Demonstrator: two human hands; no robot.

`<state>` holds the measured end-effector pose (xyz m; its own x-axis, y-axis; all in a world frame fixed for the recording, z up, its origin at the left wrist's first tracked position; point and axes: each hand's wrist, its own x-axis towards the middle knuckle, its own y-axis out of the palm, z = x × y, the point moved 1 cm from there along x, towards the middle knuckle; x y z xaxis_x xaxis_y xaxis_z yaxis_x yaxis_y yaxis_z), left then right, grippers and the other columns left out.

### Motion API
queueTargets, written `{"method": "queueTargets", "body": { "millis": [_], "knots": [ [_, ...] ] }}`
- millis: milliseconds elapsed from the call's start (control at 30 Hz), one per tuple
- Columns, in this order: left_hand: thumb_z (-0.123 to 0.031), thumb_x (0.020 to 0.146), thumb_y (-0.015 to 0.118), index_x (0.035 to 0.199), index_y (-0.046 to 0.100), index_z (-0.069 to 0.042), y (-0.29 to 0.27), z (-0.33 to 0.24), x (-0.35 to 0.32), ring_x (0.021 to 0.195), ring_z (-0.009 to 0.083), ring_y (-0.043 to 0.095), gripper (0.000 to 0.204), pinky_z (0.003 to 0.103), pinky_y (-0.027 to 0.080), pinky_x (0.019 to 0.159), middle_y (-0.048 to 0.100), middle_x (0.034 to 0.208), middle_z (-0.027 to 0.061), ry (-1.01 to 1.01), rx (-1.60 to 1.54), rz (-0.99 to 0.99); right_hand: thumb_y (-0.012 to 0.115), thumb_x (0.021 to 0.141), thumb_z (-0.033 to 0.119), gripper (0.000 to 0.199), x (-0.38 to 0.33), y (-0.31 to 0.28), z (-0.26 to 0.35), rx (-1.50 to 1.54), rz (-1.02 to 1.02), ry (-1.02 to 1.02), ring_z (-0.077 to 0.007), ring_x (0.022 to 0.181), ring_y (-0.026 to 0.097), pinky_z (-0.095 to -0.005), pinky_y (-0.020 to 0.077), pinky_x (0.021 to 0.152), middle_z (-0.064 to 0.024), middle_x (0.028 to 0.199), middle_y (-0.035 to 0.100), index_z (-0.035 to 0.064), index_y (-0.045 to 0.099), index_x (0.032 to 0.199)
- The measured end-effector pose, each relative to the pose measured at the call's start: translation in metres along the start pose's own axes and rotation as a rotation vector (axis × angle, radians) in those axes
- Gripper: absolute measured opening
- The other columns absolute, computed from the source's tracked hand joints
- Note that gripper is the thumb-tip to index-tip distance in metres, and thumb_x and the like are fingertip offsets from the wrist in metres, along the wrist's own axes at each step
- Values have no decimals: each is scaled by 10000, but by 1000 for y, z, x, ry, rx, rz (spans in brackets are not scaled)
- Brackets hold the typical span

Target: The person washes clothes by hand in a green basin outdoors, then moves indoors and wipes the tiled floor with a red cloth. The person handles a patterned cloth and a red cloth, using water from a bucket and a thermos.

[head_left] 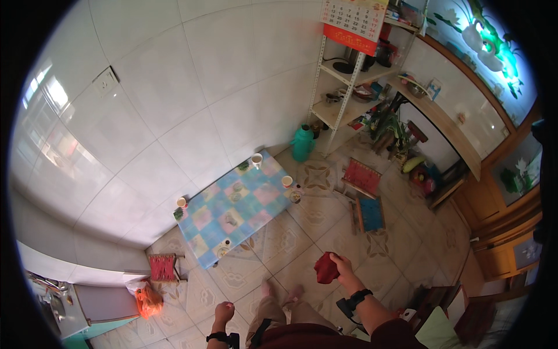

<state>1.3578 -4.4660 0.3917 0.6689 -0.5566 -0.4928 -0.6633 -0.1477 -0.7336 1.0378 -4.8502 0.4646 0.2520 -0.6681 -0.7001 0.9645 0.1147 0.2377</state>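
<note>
My right hand (343, 270) is closed on a bunched dark red cloth (326, 269), held out above the tiled floor to the right of my feet. My left hand (224, 313) hangs low beside my left leg, its fingers curled in, and I see nothing held in it. Both wrists carry black strapped devices. Ahead of me a low table (212, 218) with a blue, pink and yellow checked top stands along the white wall. On it are a white mug (257, 160) at the far edge, a paper cup (287, 181) at the right corner and another cup (181, 202) at the left corner.
Low folding stools stand about: one red (163, 267) at left, one red (362, 177) and one blue (370, 214) at right. An orange bag (149, 301) sits near the counter. A green thermos (301, 143) stands beside the metal shelf (343, 107). Wooden cabinets line the right.
</note>
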Motion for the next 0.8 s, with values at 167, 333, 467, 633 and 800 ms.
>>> {"method": "queueTargets", "body": {
  "millis": [167,333,467,633,800],
  "knots": [
    [-277,820,597,898,697,-53,-14,-60,26,782,347,661,257,418,531,703,675,803,194,129,-162,-29,740,816,240,366,2,69,9,-93,208,11,-181,849,633,-314,515,749,-89,961,645,-6,592,1043],
    [-423,900,573,1132,622,-75,-19,-142,60,831,230,653,421,358,540,700,670,936,104,24,-620,301,730,831,240,338,-3,142,17,-368,431,69,-145,879,607,-286,499,761,-72,974,641,29,598,1060],
    [-539,959,423,1352,444,-131,-32,-197,67,1071,228,567,567,419,531,823,559,1191,76,-40,-1004,674,685,874,188,320,-8,190,21,-436,665,76,-143,935,599,-286,490,822,-76,1028,627,17,563,1117],
    [-650,941,191,1430,318,-111,-51,-229,65,1264,298,469,739,492,395,1040,436,1410,127,-129,-1444,828,643,904,168,321,-2,219,18,-390,763,141,-136,962,587,-279,479,841,-76,1085,613,11,548,1167],
    [-551,968,357,1391,378,-67,-43,-245,75,1213,306,513,644,469,424,1021,490,1359,136,-65,-1699,687,619,922,180,346,30,218,22,-526,859,158,-116,966,579,-272,474,850,-56,1089,615,19,533,1217]
  ]
}}
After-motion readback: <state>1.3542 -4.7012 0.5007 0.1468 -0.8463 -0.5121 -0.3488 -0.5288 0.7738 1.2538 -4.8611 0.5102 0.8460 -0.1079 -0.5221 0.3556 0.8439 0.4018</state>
